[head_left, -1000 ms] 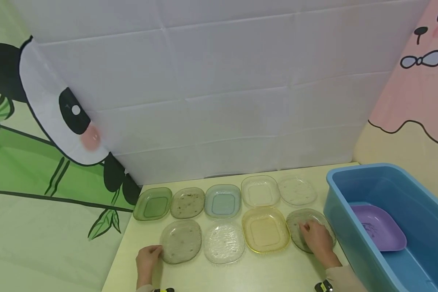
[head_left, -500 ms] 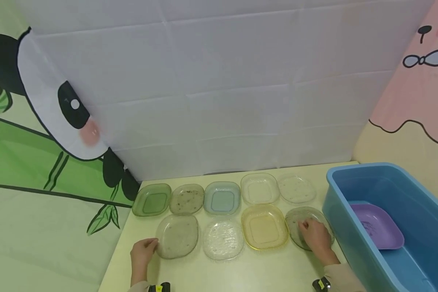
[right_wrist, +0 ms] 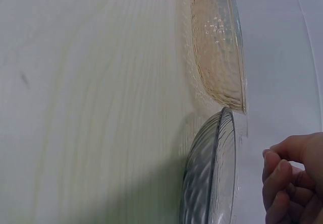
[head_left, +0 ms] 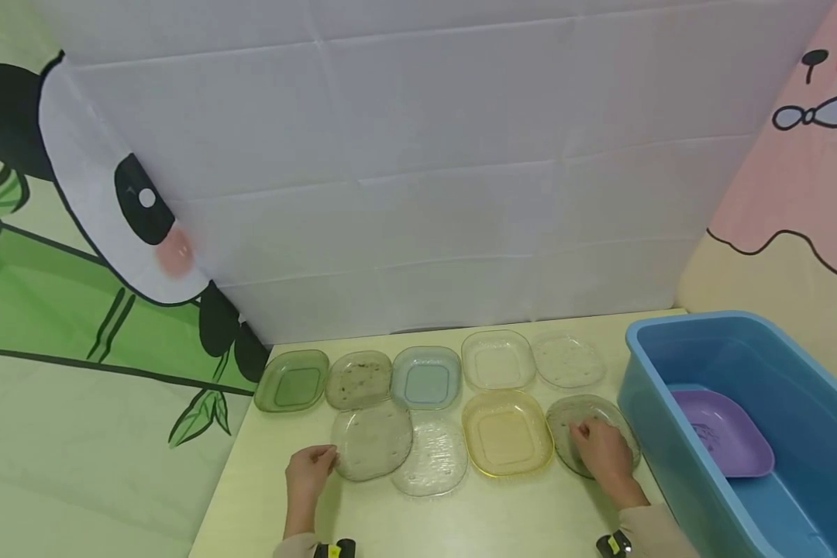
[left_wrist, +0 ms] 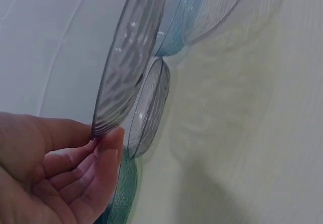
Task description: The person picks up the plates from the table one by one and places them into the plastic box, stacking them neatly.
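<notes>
My left hand pinches the left rim of a greyish see-through plate. In the left wrist view the thumb and fingers grip its edge, and the plate is tilted up off the table. It overlaps a clear plate in the head view. My right hand hangs above a dark grey see-through plate, its fingers loosely curled. The right wrist view shows this hand apart from the plate, with nothing held.
A back row has a green plate, a smaller grey plate, a blue plate and clear plates. A yellow plate lies in front. At right, a blue tub holds a purple plate.
My left hand first shifts slightly left, then moves right and up with the greyish plate, which comes to overlap the clear plate. The right hand stays above the dark grey plate.
</notes>
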